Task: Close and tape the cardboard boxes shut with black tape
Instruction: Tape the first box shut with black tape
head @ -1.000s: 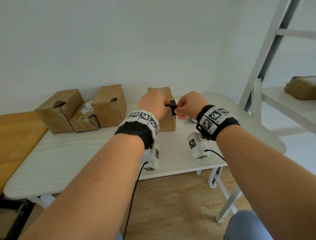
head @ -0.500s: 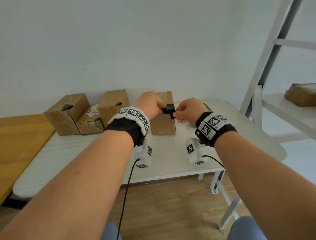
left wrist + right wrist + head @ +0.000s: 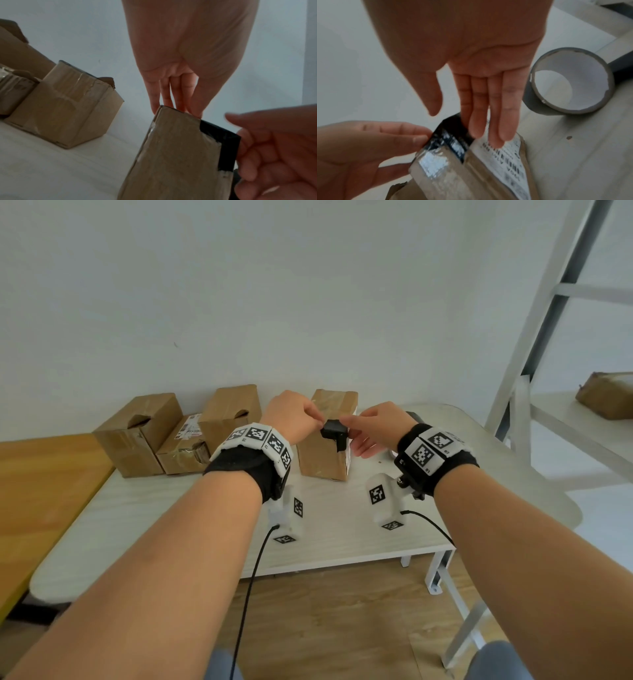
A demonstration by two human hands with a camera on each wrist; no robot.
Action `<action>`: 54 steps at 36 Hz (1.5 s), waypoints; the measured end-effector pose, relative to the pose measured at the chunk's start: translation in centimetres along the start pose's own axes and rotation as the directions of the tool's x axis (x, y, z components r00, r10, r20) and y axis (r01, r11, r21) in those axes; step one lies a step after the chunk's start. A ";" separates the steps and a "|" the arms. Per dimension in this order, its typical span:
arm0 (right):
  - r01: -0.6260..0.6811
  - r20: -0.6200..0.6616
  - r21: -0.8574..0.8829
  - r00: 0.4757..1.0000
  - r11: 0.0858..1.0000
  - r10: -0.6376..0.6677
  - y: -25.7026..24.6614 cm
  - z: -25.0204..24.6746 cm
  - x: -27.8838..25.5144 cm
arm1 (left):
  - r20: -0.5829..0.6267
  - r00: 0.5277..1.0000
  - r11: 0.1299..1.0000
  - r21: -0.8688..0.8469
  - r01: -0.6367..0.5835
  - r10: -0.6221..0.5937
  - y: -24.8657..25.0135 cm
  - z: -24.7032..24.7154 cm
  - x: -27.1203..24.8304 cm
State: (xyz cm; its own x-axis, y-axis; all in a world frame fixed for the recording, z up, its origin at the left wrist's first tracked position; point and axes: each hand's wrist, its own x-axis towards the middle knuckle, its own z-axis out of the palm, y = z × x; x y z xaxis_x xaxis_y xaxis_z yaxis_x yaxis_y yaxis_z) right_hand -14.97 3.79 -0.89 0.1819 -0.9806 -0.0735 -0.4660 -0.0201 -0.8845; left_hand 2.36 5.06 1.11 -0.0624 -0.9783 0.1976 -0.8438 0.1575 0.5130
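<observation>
Left hand [image 3: 291, 416]: fingertips on the box [image 3: 325, 450] top, straight — touching beside the tape [image 3: 334, 434].
Right hand [image 3: 376, 428]: flat fingers pressing tape over the box's near corner.
Roll [image 3: 570, 81]: on table [image 3: 171, 515] — right of box.
Boxes [image 3: 178, 433]: far left.

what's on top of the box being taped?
A black tape strip wraps the box top corner, left hand and right hand fingers pressing it. The seam underneath is covered.
</observation>
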 end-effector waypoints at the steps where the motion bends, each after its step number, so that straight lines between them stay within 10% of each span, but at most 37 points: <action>1: -0.018 -0.016 -0.018 1.000 1.000 0.017 0.0 0.1 0.2 | -0.002 1.000 1.000 -0.001 0.005 -0.005 0.0 0.1 0.0; 13: -0.228 -0.118 0.012 0.967 0.974 0.228 -0.9 2.3 2.1 | 0.064 0.998 1.000 -0.001 0.013 -0.013 -0.7 0.1 0.2; 35: -0.128 -0.134 0.197 0.979 0.972 0.156 0.8 1.7 0.5 | -0.003 0.996 0.991 0.099 -0.086 0.087 -0.6 0.9 -1.2; 44: -0.116 -0.194 -0.374 0.980 0.920 0.045 0.8 1.4 -0.9 | -0.065 0.996 0.991 0.123 -0.051 0.059 -0.1 1.6 -1.1; 54: -0.059 -0.182 -0.331 0.983 0.942 -0.003 0.2 1.9 -1.5 | -0.016 0.987 0.984 0.077 0.158 -0.158 0.0 2.4 -1.2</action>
State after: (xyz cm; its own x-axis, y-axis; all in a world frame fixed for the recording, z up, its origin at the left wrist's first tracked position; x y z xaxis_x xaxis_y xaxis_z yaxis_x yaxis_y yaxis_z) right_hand -13.71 5.63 -1.87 0.0220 -0.9997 0.0141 -0.7363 -0.0258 -0.6762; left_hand 1.16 5.90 -1.14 0.0799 -0.9886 0.1277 -0.8816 -0.0103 0.4719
